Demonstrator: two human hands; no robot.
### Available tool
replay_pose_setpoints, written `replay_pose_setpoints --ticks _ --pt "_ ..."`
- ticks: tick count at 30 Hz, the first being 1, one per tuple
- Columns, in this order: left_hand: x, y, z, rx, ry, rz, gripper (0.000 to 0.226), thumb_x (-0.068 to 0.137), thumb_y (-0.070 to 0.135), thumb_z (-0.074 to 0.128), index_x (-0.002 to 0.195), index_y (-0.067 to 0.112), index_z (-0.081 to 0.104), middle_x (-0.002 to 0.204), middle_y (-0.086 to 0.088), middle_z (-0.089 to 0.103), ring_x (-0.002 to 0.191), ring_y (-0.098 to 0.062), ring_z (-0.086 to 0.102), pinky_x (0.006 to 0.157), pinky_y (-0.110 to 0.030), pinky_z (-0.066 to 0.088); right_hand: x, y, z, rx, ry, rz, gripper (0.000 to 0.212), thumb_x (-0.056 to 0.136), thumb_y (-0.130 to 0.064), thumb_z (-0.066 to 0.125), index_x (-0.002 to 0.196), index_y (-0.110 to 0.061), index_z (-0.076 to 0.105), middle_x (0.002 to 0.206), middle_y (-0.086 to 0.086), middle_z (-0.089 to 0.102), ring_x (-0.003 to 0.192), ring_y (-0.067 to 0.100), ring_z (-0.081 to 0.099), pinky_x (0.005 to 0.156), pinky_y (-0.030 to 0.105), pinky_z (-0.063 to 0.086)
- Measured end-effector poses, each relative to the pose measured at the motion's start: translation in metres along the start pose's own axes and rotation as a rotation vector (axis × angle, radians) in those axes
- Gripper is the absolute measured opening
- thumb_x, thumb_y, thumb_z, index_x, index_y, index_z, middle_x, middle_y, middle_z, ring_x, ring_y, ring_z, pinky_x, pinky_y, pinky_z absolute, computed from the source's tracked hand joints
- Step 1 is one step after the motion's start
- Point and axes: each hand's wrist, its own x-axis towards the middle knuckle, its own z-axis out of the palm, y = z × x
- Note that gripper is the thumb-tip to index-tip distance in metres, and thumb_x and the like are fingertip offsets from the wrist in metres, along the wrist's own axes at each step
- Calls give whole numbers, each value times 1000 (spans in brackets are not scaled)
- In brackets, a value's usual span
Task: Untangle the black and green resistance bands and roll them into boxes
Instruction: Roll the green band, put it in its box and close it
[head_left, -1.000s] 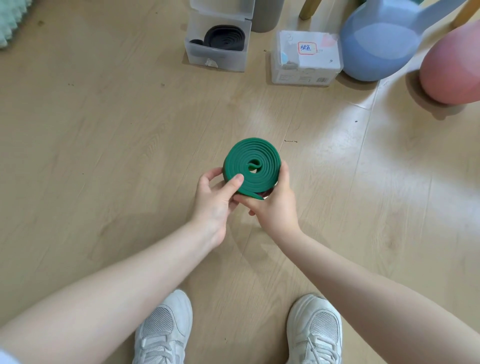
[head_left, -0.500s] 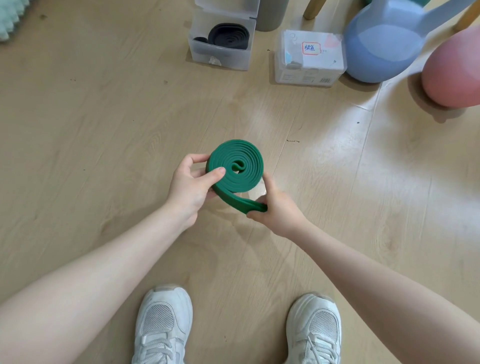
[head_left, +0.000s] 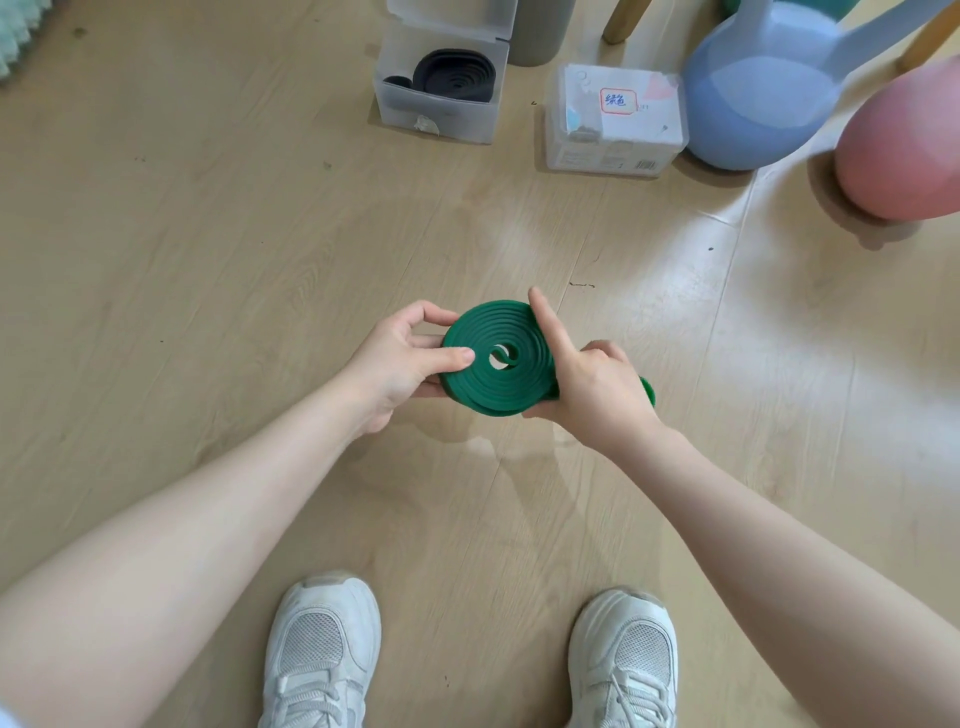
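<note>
Now both hands (head_left: 405, 364) grip green band (head_left: 493, 358).

A rolled band (head_left: 457, 75) lies in the open box (head_left: 436, 111); the closed box (head_left: 613, 124) sits to its right on the floor (head_left: 208, 234).

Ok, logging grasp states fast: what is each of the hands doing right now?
Left hand: holding the green band coil, thumb on top.
Right hand: gripping the green band's loose end, index finger straight along the coil's edge.
</note>
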Motion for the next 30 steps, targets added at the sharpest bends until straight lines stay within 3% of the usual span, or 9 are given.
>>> replay_pose_setpoints --ticks 4,7,9,11,14,18,21,26,30 --pt "-4 3 -7 84 -57 -29 22 82 2 66 94 18 56 80 -2 74 63 -14 69 55 -26 56 -3 -1 8 239 -101 49 106 65 -36 81 145 -29 12 81 -1 58 85 35 58 75 29 36" --pt "-6 -1 -7 56 -13 -42 22 84 8 64 98 23 56 79 3 73 70 -12 67 61 -23 54 -6 -7 10 305 -118 81 107 65 -35 82 145 -27 12 90 1 60 90 33 59 72 34 45" --pt "-8 -7 -3 -156 37 -51 30 83 13 63 109 24 54 88 2 70 79 -13 65 72 -26 52 -5 -12 10 371 -63 135 107 67 -34 81 146 -26 10 105 6 63 94 31 61 76 38 50" --pt "-12 -13 5 -446 43 -65 52 75 19 65 123 19 46 102 -3 66 92 -16 63 85 -32 51 -3 -17 11 464 37 205 108 68 -34 80 147 -23 7 114 9 63 99 32 60 81 42 50" --pt "-20 -23 25 -523 63 -49 58 72 16 68 124 17 41 114 -5 63 107 -20 61 97 -40 46 -2 -24 13 632 161 300 106 70 -32 79 148 -21 7 118 11 61 105 33 59 86 44 49" --pt "-15 -26 37 -420 175 3 45 83 4 64 116 26 43 108 -4 64 104 -19 62 89 -32 50 -6 -34 18 689 200 339 102 74 -32 76 148 -20 7 111 10 63 100 32 60 82 40 49" --pt "-12 -26 34 -365 162 5 42 84 7 64 108 34 44 106 -3 65 105 -21 63 91 -35 50 -7 -38 21 735 216 348 102 74 -33 76 148 -19 7 110 8 63 99 31 61 80 36 49" --pt "-13 -26 32 -351 151 44 48 83 3 63 110 35 41 100 -5 65 93 -19 66 77 -29 56 -6 -44 27 740 245 348 102 73 -35 77 146 -20 7 112 7 62 97 33 62 79 44 51" --pt "-11 -24 22 -392 199 31 44 85 0 61 105 35 43 105 -13 65 92 -24 67 76 -36 56 0 -41 29 616 82 298 113 74 -31 76 147 -21 -10 111 6 64 96 28 63 77 41 52"
